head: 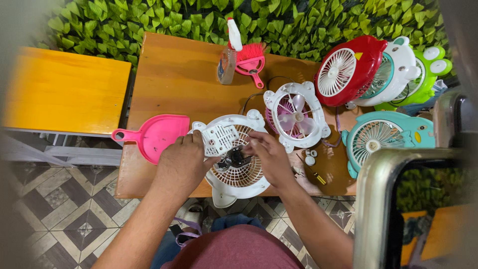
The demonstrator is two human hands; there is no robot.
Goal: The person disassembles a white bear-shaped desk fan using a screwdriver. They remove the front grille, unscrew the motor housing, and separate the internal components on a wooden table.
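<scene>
Maroon-shirted lap below; left hand (181, 159) gripping white fan shell (238, 175), right hand (269, 154) pinching small dark motor (233, 159) at centre. 1 fan opened, motor not yet freed; 4 others untouched.

White fan housing (238, 172) with round grille lies flat on table edge, under both hands. Small white perforated panel (219, 139) sits tilted at left hand's (181, 162) fingertips. Dark motor part (233, 159) sits at grille centre, pinched by right hand's (269, 157) fingers.

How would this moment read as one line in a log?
left hand: holds white fan shell | right hand: fingers on dark motor | nearby: pink dustpan, screwdriver
</scene>
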